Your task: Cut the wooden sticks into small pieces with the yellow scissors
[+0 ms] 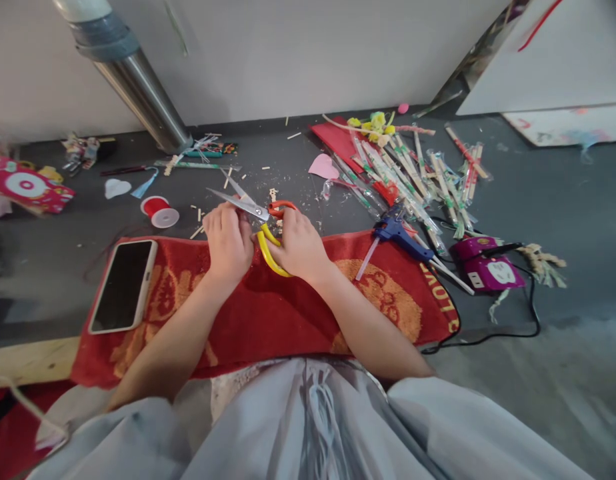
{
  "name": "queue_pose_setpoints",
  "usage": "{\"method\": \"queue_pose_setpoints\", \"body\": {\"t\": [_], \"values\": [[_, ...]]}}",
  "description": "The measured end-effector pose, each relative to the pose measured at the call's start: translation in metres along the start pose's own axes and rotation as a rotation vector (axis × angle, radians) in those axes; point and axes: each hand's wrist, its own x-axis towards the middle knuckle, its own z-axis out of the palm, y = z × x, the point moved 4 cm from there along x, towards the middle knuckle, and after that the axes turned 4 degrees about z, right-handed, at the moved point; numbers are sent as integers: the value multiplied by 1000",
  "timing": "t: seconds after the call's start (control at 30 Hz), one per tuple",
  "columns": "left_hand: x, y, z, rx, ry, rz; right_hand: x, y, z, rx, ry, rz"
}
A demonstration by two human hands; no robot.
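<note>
My right hand [304, 245] grips a pair of scissors [261, 212] by its yellow and orange handles. The blades stand apart and point to the upper left. Close beside them is my left hand [229, 241], its fingers curled in near the lower blade. Whatever those fingers hold is hidden from this angle. Small cut stick pieces [274, 195] and crumbs lie on the dark table just past the scissors. Under both forearms a red towel [283, 313] with orange figures is spread along the table's front edge.
At left are a phone [122, 287], a red thread spool [159, 211] and a metal post [148, 100]. To the right lie a blue glue gun [402, 235], wrapped chopsticks [403, 167], yellow flowers [375, 125] and a purple box [488, 263] with a black cable [537, 313].
</note>
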Motion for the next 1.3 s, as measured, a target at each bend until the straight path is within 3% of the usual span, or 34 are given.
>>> {"method": "queue_pose_setpoints", "body": {"t": [0.13, 0.27, 0.5, 0.97, 1.3], "values": [[-2, -5, 8, -173, 21, -107, -2, -2, 3, -42, 10, 7], [-1, -3, 11, -286, 83, -173, -3, -5, 4, -40, -63, 2], [2, -3, 5, -316, 104, -196, -1, -4, -2, -31, -79, 13], [4, -4, 2, -321, 31, -118, -1, 0, -2, 37, -100, 11], [10, 0, -5, -295, 71, -65, 0, -1, -5, 94, -190, 47]]}}
